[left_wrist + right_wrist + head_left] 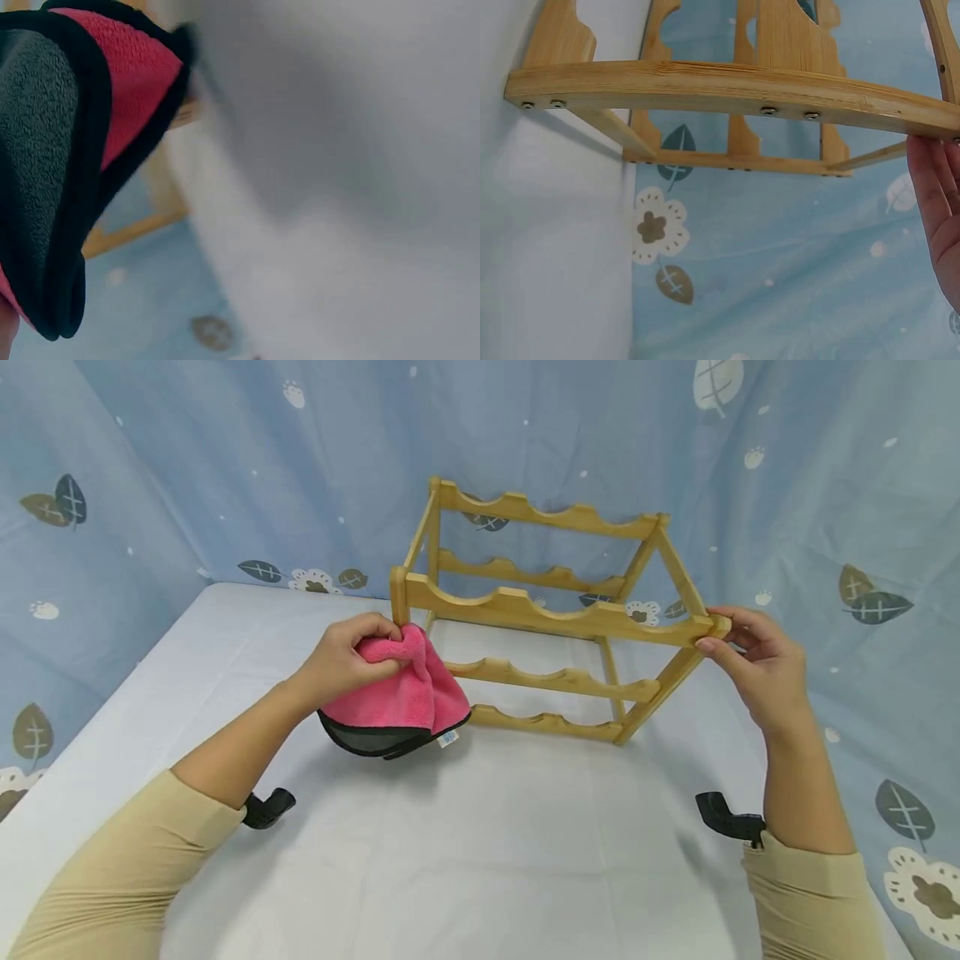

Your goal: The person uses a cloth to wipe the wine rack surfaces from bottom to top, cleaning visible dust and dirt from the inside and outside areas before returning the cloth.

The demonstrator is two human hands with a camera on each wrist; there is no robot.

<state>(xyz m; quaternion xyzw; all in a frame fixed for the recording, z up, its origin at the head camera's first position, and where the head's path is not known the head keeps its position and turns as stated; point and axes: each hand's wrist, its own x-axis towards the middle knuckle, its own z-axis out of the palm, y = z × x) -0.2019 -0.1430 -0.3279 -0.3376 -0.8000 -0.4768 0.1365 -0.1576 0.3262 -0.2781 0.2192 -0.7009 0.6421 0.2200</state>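
Note:
A light wooden rack (558, 614) with scalloped rails stands toward the back of the white surface. My left hand (348, 656) grips a pink cloth (401, 697) with dark edging at the rack's front left post, just below the upper rail. The cloth hides the lower part of that post. At the other end, my right hand (768, 672) pinches the rack's upper front right corner between thumb and fingers. In the left wrist view, the cloth's grey side (37, 120) shows. Screw heads dot the rack's side bar (682, 86) in the right wrist view, where my right fingers (930, 187) touch its end.
White cloth covers the table (510, 835) under the rack. A blue curtain (315, 460) with leaf and flower prints hangs behind and at both sides. Black camera mounts (268, 808) stick out from both wrists.

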